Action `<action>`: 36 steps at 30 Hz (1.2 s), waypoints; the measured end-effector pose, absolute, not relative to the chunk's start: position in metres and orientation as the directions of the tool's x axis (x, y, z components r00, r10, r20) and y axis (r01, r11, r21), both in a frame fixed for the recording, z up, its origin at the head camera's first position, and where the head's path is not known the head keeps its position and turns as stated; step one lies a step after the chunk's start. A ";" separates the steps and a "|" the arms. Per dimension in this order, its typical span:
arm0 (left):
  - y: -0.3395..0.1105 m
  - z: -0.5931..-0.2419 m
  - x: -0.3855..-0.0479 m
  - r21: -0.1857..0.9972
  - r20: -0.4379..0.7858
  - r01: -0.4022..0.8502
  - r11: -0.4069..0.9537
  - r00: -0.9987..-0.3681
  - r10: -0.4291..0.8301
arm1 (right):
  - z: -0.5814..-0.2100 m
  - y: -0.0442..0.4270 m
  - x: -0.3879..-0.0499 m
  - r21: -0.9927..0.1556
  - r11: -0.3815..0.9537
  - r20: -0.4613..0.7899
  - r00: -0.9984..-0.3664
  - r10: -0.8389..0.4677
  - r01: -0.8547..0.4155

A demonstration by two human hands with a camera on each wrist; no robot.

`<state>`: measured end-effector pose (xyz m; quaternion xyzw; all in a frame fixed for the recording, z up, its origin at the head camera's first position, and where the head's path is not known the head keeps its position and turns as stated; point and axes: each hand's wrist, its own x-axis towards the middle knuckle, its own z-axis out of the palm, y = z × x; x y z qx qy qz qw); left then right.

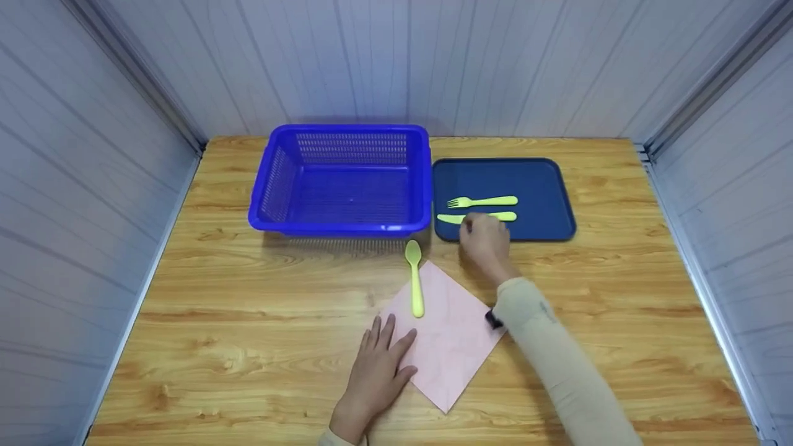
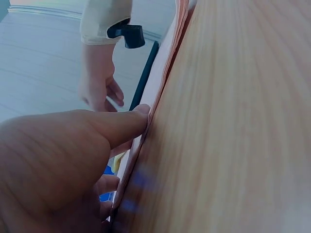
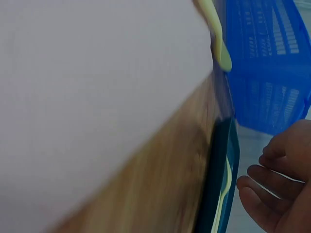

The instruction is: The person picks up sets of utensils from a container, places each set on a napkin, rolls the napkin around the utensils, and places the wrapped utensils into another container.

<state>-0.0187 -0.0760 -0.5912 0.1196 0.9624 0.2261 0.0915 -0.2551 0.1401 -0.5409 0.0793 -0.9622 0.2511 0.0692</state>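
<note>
My left hand (image 1: 375, 378) lies with straight, spread fingers at the left edge of a pink paper napkin (image 1: 455, 353), its thumb touching the napkin's edge in the left wrist view. A yellow spoon (image 1: 416, 288) rests partly on the napkin, bowl pointing away from me. My right hand (image 1: 486, 241) hovers over the front edge of a dark blue tray (image 1: 536, 179). It covers part of a yellow knife (image 1: 450, 218) in the head view. In the right wrist view its fingers (image 3: 262, 204) are loosely bent with nothing between them. A yellow fork (image 1: 492, 201) lies behind the knife.
A blue plastic basket (image 1: 322, 228) with perforated sides stands left of the tray, close against it. Pale panel walls (image 1: 396, 68) enclose the wooden table (image 1: 248, 334) at the back and both sides.
</note>
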 end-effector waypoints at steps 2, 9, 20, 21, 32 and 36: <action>-0.076 -0.591 -0.019 0.454 -0.120 0.188 0.871 -0.955 0.270 | -0.538 0.153 -0.271 -0.473 0.858 0.150 -0.978 -0.146 -0.200; -0.077 -0.592 -0.019 0.443 -0.084 0.224 0.868 -0.954 0.289 | -0.533 0.183 -0.304 -0.474 0.850 0.014 -0.967 -0.255 -0.230; -0.079 -0.591 -0.016 0.468 -0.095 0.220 0.856 -0.951 0.296 | -0.545 0.194 -0.314 -0.434 0.855 -0.125 -0.920 -0.370 -0.285; -0.079 -0.591 -0.015 0.467 -0.100 0.215 0.857 -0.951 0.293 | -0.546 0.193 -0.314 -0.433 0.853 -0.129 -0.917 -0.377 -0.290; -0.080 -0.590 -0.016 0.466 -0.132 0.196 0.863 -0.949 0.286 | -0.553 0.197 -0.319 -0.220 0.832 -0.023 -0.850 -0.526 -0.509; -0.080 -0.590 -0.016 0.467 -0.137 0.191 0.863 -0.949 0.284 | -0.554 0.196 -0.320 -0.170 0.823 -0.016 -0.834 -0.552 -0.542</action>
